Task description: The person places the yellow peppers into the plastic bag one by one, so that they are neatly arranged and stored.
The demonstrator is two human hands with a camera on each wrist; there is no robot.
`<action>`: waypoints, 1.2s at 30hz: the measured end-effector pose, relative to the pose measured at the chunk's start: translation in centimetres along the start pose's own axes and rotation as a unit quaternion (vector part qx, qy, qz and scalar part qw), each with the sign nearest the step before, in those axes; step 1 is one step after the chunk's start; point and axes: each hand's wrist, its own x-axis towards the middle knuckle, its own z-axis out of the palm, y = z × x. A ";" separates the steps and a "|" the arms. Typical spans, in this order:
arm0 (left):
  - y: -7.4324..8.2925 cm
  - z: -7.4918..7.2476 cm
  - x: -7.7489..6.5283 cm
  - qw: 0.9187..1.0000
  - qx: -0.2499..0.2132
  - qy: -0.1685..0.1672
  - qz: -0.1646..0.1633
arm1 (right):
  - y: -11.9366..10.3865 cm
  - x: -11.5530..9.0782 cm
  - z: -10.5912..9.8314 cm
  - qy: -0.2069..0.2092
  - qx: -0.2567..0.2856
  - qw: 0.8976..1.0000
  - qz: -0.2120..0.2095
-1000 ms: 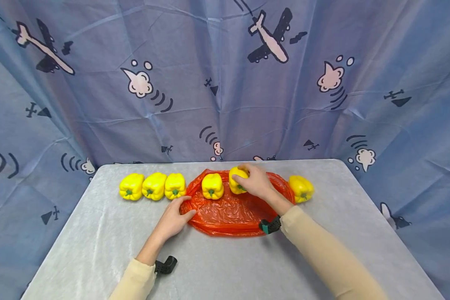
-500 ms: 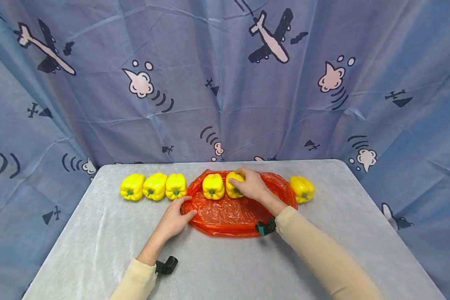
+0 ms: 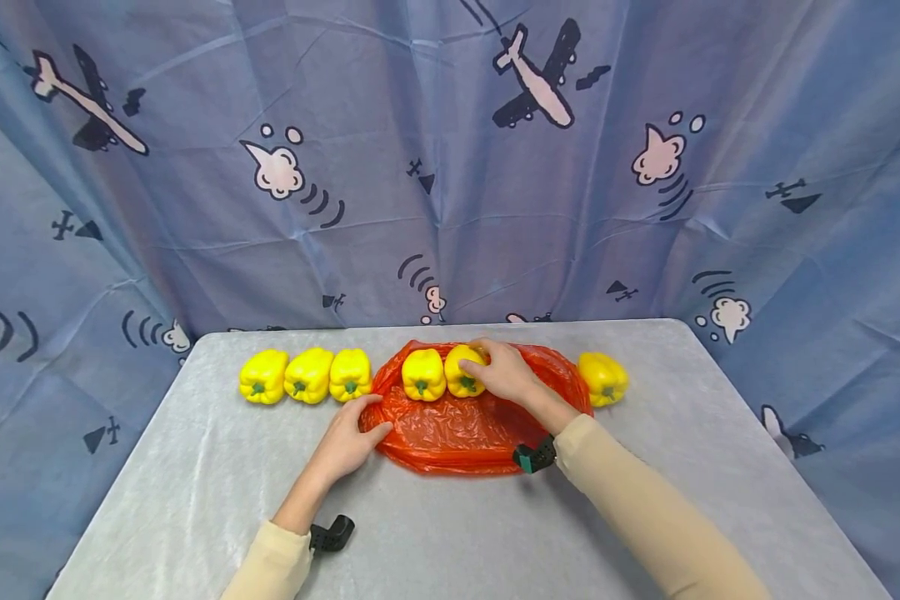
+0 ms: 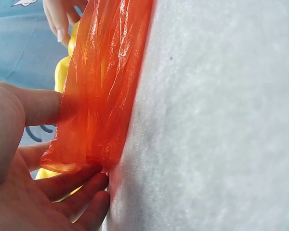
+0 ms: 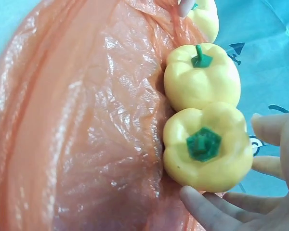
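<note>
My right hand (image 3: 506,371) holds a yellow bell pepper (image 3: 459,382) with a green stem, fingers spread about its side and far end. That pepper (image 5: 183,163) sits over the mouth of a red plastic bag (image 3: 450,437), against another yellow bell pepper (image 5: 202,84) on its left. Several fingertips (image 5: 189,193) of the right hand lie along its lower edge in the right wrist view. My left hand (image 3: 348,433) touches the left rim of the bag, thumb and fingers spread apart. In the left wrist view, thin red film (image 4: 111,86) overlaps its thumb tip and index finger.
Left of the bag, several yellow bell peppers (image 3: 309,375) stand in a row on the pale grey table (image 3: 450,533). Another yellow pepper (image 3: 602,377) lies just past the bag's right end. A blue curtain (image 3: 450,167) with airplane prints hangs behind the table.
My right hand has carried its bell pepper left and slightly down, until it sits beside the other pepper over the bag. The left hand stays where it was.
</note>
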 end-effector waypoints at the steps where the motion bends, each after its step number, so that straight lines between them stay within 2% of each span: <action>1: 0.0 0.0 0.0 1.000 0.001 -0.001 -0.001 | 0.0 -0.1 -0.1 -0.002 -0.003 1.000 0.002; 14: 0.2 0.0 0.1 1.000 -0.002 -0.002 0.004 | -0.1 -1.9 -4.0 -0.010 -0.039 0.999 -0.005; 19: 0.1 0.0 0.0 1.000 -0.005 -0.005 0.000 | 0.7 -2.6 -5.3 0.006 -0.039 0.999 -0.019; 36: 0.1 -0.1 -0.1 1.000 0.001 -0.003 -0.001 | 4.5 -4.6 -9.5 0.060 -0.049 0.997 -0.020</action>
